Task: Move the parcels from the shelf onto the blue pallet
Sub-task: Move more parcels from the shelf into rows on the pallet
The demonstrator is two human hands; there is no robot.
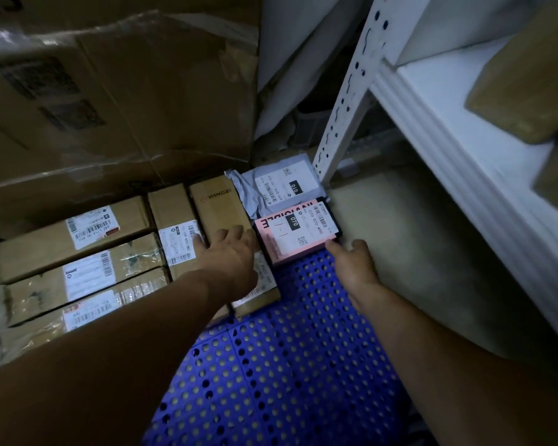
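Pink card, white label on top, a dark edge along the right side: the pink parcel [295, 236]. Lies flat, label up, at the far end of the blue pallet [287, 365], straight on the perforated deck. Sits just ahead of the right hand [355, 263] and slightly to its left. Meets that hand only at the near right corner, where the thumb [331, 245] touches it. No grasp to be seen there: remaining fingers loosely bent beside the parcel's right edge, closed on nothing, the hand released.

Just left of the pink parcel, side against side, a long brown YANGZI box [218, 207]. On its near end, and on the labelled box [176, 220] next to it, the left hand [232, 252]: palm down, fingers straight and spread, resting rather than gripping.

Beyond the pink parcel, touching its far edge, a crumpled grey mailer bag [281, 185] with its own white label, tucked at the foot of a white slotted upright [351, 85].

Further left, more taped cardboard boxes [78, 262] packed in a row, labels up. Behind them, a large creased carton [126, 91] leaning over the lot.

On the right, well above the right hand, the white shelf [458, 130], with blurred brown parcels [525, 75] lying on its board.
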